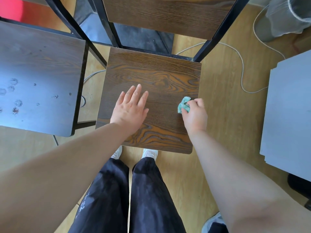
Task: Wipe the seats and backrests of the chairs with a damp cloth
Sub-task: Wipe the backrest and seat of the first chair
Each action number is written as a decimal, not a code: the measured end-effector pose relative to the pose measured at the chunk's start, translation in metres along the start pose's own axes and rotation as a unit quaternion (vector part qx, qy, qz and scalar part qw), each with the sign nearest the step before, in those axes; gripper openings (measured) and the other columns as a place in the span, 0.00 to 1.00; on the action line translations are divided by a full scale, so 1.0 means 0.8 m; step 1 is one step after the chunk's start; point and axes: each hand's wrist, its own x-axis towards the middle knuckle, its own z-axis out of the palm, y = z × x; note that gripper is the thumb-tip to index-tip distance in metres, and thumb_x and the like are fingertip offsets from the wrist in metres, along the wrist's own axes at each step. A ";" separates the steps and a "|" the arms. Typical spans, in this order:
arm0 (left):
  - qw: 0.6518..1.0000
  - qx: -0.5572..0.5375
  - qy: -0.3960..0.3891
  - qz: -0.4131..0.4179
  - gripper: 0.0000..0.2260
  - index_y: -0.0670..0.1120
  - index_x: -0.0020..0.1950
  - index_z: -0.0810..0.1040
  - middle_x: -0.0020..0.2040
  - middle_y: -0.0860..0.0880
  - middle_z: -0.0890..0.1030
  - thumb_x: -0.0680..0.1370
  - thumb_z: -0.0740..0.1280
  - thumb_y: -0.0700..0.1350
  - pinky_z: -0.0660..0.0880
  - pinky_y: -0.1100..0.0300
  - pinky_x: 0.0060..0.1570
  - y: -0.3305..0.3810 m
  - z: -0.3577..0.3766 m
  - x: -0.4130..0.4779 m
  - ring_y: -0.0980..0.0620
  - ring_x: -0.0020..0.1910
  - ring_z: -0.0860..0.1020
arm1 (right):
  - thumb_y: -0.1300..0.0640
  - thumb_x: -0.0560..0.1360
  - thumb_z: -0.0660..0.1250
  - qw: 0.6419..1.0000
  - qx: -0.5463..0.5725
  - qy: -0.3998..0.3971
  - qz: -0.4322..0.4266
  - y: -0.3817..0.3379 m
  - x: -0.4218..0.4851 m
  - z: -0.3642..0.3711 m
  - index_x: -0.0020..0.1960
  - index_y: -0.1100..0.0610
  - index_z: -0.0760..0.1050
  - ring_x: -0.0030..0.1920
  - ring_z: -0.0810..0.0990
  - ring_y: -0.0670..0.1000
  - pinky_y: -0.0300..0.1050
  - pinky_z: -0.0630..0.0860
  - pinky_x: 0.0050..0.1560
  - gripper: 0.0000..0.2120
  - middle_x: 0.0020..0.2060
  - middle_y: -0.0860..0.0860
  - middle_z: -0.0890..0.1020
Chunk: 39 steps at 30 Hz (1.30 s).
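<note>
Teal cloth (184,105) sits bunched at the right edge of the seat (151,73), about halfway along that edge, touching the wood. Right hand (196,115) grips it, fingers curled round the wad; most of the cloth pokes out on the thumb side, toward the seat's middle. Hand hangs partly past the seat edge, over the floor (227,115). Left hand (130,109) lies flat on the seat, palm down, fingers straight and slightly spread, pointing toward the backrest (168,15). It is left of centre, well apart from the cloth, with bare wood between the two hands.

Both forearms bare, reaching in from the bottom corners; left arm runs long and diagonal, right arm comes in steeper, wrist bent a little inward.

Seat is dark wood grain on a black metal frame (218,31). Second seat (38,78) just beside it on the left, with ring marks and spots on its surface. Grey panel (291,106) at right edge. White cable (242,69) loops across the floor behind and right of the chair. Dark trousers (148,190) and white shoes (149,153) at the seat's front edge.
</note>
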 end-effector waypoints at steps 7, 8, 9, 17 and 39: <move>1.000 -0.006 0.008 -0.015 0.27 0.48 0.82 0.47 0.82 0.45 0.45 0.85 0.49 0.55 0.47 0.46 0.78 -0.029 0.011 -0.009 0.45 0.80 0.44 | 0.64 0.76 0.67 0.999 0.033 0.015 -0.029 0.001 -0.003 0.006 0.71 0.49 0.72 0.45 0.76 0.54 0.46 0.75 0.50 0.25 0.51 0.53 0.75; 1.000 -0.010 0.007 -0.017 0.27 0.48 0.82 0.47 0.82 0.45 0.45 0.85 0.49 0.55 0.47 0.46 0.78 -0.032 0.014 -0.011 0.45 0.80 0.44 | 0.65 0.76 0.67 0.999 0.035 0.016 -0.032 0.002 -0.003 0.007 0.70 0.51 0.74 0.46 0.77 0.55 0.48 0.75 0.51 0.23 0.50 0.54 0.75; 1.000 -0.014 0.009 -0.017 0.27 0.48 0.82 0.48 0.82 0.45 0.45 0.85 0.49 0.55 0.47 0.46 0.78 -0.035 0.016 -0.014 0.45 0.80 0.44 | 0.65 0.77 0.67 0.999 0.033 0.018 -0.032 0.003 -0.002 0.008 0.68 0.53 0.76 0.47 0.78 0.57 0.49 0.76 0.52 0.21 0.51 0.55 0.75; 1.000 -0.019 0.012 -0.001 0.27 0.48 0.82 0.49 0.82 0.45 0.46 0.85 0.51 0.54 0.47 0.46 0.78 -0.065 0.030 -0.041 0.45 0.80 0.45 | 0.62 0.78 0.67 0.997 0.046 0.024 0.050 -0.002 -0.006 0.015 0.63 0.60 0.78 0.52 0.77 0.53 0.32 0.66 0.50 0.14 0.54 0.53 0.76; 1.000 0.000 -0.019 -0.001 0.27 0.49 0.82 0.46 0.82 0.45 0.44 0.85 0.50 0.55 0.47 0.47 0.78 -0.203 0.068 -0.135 0.46 0.80 0.44 | 0.69 0.72 0.68 0.988 0.126 -0.042 -0.084 -0.224 -0.202 0.171 0.55 0.58 0.83 0.49 0.74 0.58 0.53 0.76 0.48 0.15 0.47 0.55 0.80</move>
